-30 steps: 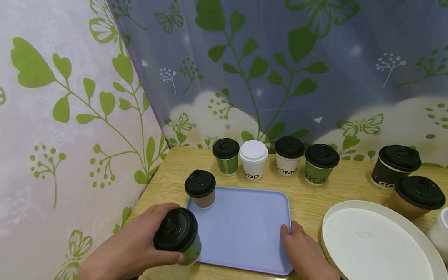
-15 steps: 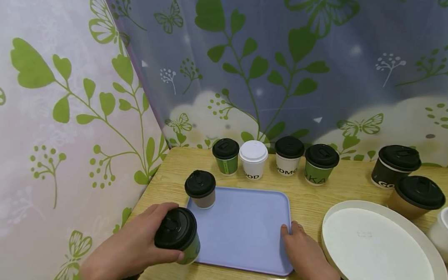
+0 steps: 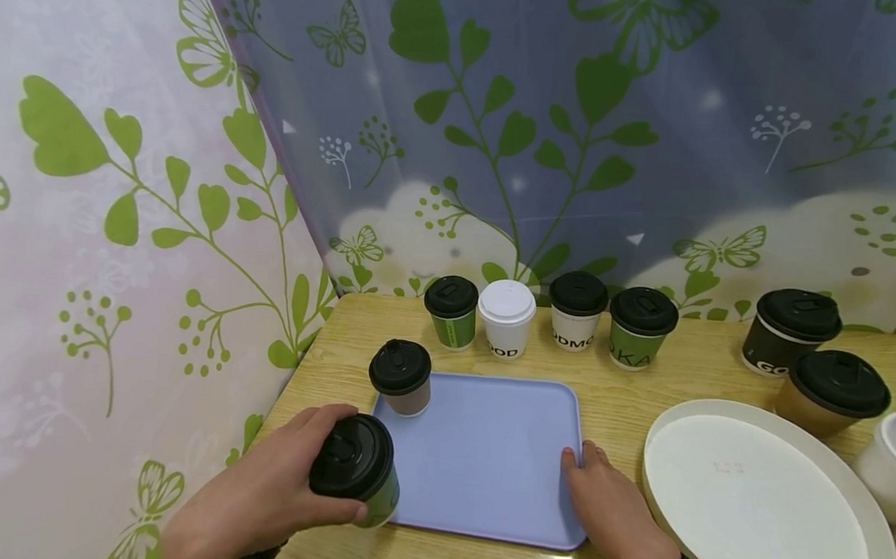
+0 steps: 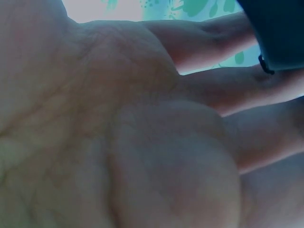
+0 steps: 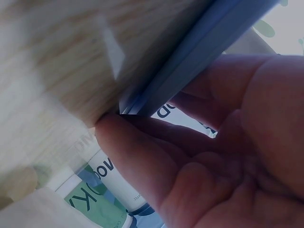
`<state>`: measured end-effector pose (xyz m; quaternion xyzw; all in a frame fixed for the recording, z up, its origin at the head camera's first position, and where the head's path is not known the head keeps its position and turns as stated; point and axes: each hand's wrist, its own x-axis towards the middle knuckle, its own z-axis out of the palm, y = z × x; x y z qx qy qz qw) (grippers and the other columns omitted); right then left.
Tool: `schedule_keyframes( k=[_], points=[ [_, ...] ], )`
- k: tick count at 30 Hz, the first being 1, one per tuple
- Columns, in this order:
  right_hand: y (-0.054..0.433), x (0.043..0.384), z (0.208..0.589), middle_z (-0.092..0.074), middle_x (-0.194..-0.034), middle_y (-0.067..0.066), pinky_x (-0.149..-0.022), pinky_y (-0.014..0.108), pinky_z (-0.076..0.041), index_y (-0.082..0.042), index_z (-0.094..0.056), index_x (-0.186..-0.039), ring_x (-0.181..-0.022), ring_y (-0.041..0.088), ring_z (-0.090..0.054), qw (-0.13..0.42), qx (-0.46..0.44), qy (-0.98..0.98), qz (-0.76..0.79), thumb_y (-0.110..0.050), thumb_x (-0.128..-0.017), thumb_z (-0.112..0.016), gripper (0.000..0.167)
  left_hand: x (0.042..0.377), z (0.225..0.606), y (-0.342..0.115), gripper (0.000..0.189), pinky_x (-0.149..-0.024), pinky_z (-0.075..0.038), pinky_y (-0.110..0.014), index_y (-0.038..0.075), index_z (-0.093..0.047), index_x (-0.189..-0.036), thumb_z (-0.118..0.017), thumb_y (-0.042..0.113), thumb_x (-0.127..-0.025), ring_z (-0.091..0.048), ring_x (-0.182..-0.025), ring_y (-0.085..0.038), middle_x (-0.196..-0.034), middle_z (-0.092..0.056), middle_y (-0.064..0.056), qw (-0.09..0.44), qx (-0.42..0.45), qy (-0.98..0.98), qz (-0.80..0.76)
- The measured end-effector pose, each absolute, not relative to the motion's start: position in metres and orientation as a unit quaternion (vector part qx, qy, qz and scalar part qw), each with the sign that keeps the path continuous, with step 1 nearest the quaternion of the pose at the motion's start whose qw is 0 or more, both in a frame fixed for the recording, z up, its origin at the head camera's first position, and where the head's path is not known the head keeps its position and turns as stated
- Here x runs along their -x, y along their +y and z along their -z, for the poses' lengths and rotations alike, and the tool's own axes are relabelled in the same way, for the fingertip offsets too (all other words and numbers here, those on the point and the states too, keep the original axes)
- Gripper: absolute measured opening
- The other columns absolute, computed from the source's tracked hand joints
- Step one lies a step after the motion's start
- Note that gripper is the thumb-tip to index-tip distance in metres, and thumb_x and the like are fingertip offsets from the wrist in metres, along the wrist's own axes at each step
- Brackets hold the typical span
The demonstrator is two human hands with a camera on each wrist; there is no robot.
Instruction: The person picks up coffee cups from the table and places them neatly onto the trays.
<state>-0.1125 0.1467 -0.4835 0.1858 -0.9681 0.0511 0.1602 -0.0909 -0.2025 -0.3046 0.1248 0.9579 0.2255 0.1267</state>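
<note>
My left hand (image 3: 259, 488) grips a green paper coffee cup (image 3: 384, 500) with a black lid, its fingers and thumb around the side. The cup overlaps the near left corner of a lilac-blue rectangular tray (image 3: 493, 457). In the left wrist view the palm (image 4: 95, 95) fills most of the picture, with part of the black lid (image 4: 280, 42) at upper right. At the tray's right edge, my right hand (image 3: 611, 503) pinches the rim; the right wrist view shows fingers against that rim (image 5: 185, 66). A small brown cup (image 3: 408, 399) with a black lid stands at the tray's far left corner.
Behind the tray is a row of lidded cups: green (image 3: 455, 330), white (image 3: 508, 328), cream (image 3: 574, 327) and another green one (image 3: 633, 346). A round white tray (image 3: 754, 501) lies right, bordered by black (image 3: 768, 348), brown (image 3: 818, 412) and white (image 3: 893, 474) cups. A patterned curtain (image 3: 497, 190) closes the back.
The green cup in my left hand has shifted very slightly to the left. My right hand and the tray have stayed where they were.
</note>
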Motion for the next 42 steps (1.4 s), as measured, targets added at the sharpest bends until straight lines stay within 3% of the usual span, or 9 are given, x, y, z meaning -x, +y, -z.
schedule_keyframes(
  k=[42],
  points=[
    [0.1475, 0.1124, 0.4857, -0.064, -0.105, 0.036, -0.056, 0.047, -0.057, 0.007, -0.072, -0.108, -0.091, 0.043, -0.069, 0.165, -0.185, -0.967, -0.054, 0.009, -0.084, -0.069, 0.024, 0.0926, 0.3057, -0.1968, 0.097, -0.09, -0.05, -0.045, 0.015, -0.05, -0.146, -0.095, 0.047, -0.067, -0.058, -0.111, -0.02, -0.139, -0.056, -0.007, 0.147, -0.099, 0.955, -0.236]
  ],
)
